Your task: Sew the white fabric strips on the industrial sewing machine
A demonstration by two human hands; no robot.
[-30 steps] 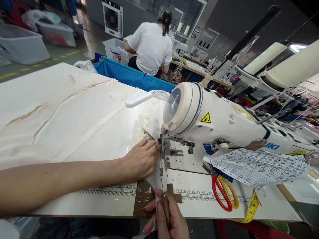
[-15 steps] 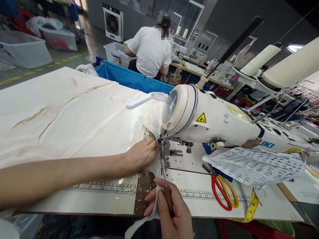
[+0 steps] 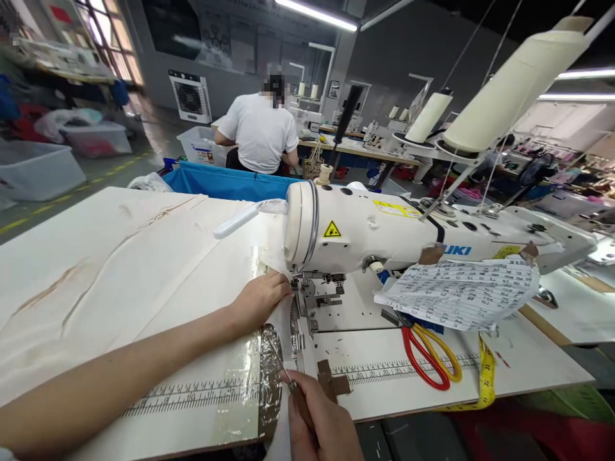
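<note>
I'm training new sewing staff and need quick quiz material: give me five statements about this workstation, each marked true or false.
1. The right hand holds a wooden-handled tool. True.
2. The left hand is close to the needle end of the machine. True.
3. The scissors are in the left hand. False: the scissors lie on the table, apart from both hands.
4. Both scissor handles are blue. False: one is red, the other yellow.
5. The tape measure is yellow. True.
</note>
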